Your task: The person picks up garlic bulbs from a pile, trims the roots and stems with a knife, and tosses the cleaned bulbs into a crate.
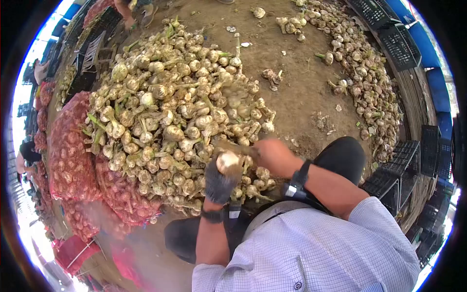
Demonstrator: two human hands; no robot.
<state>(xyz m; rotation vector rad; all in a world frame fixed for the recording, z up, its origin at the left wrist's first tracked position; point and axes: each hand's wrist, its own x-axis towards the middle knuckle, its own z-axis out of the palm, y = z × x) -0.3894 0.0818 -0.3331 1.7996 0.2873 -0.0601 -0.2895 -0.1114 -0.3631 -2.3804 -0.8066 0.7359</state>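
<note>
Your gloved left hand (pixel 220 181) clamped on a garlic bulb (pixel 227 160), your bare right hand (pixel 272 155) closed at its stem, blurred, garlic heap (pixel 170 112) ahead, red mesh sacks (pixel 68 151) filled with garlic, black plastic crates (pixel 389 29) beyond.

One big garlic heap (pixel 170 117), one smaller heap (pixel 365 82), several red mesh sacks (pixel 68 160), and several black crates (pixel 389 29).

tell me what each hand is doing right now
Left hand: gloved, closed around a garlic bulb.
Right hand: bare, at the bulb's stem; motion blur hides whether it grips anything.
</note>
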